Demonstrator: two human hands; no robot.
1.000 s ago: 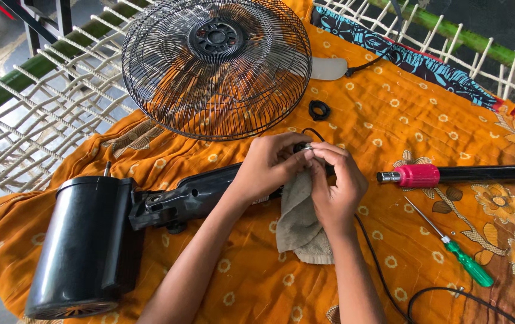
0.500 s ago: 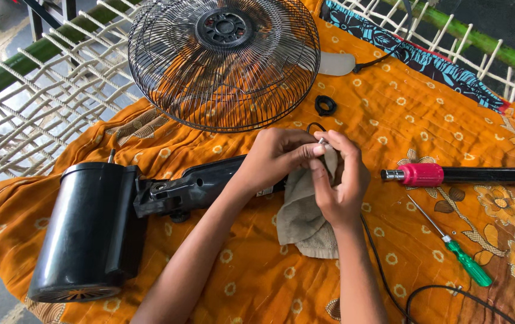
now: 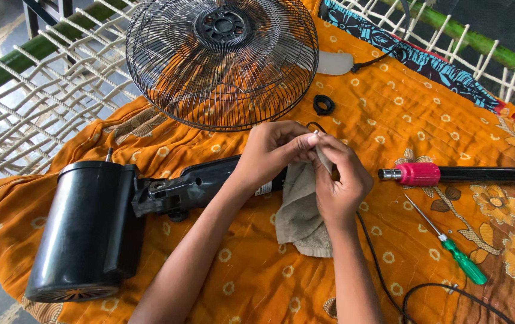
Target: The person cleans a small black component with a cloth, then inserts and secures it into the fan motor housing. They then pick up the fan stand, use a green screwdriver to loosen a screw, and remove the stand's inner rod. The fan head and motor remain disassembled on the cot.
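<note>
Together, left hand and right hand pinch a grey rag with closed fingers; it hangs over the black fan body, on the orange cloth; green screwdriver lies well apart.

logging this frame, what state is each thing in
left hand: pinching the cloth top
right hand: pinching the cloth too
grey cloth: hanging, crumpled
fan motor housing: lying on its side
fan grille: detached, lying flat
green screwdriver: lying untouched
pink-collared pole: lying flat
</note>
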